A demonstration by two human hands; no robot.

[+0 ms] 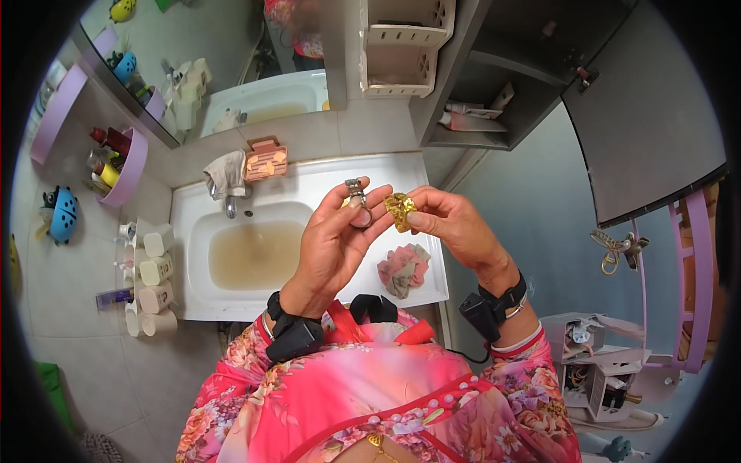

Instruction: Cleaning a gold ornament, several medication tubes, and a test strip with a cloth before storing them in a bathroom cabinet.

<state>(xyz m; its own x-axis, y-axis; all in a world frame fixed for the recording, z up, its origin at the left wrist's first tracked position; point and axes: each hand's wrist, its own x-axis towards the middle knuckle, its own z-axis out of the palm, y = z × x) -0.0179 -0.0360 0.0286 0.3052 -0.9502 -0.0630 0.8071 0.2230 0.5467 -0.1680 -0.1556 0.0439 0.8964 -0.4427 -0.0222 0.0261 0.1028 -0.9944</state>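
Observation:
Above the front right part of the white sink, both of my hands are raised close together. My left hand is closed on a silver wristwatch with a metal link band, pinched between thumb and fingers. In my right hand, thumb and fingertips grip a crumpled, shiny gold piece that looks like foil. It touches or nearly touches the fingertips of my left hand. A crumpled pink and grey cloth lies on the sink's right ledge, below my right hand.
Cloudy brownish water fills the basin. A grey cloth drapes over the faucet, beside a pink soap dish. Several cups hang on the left wall. At the upper right, a cabinet door stands open.

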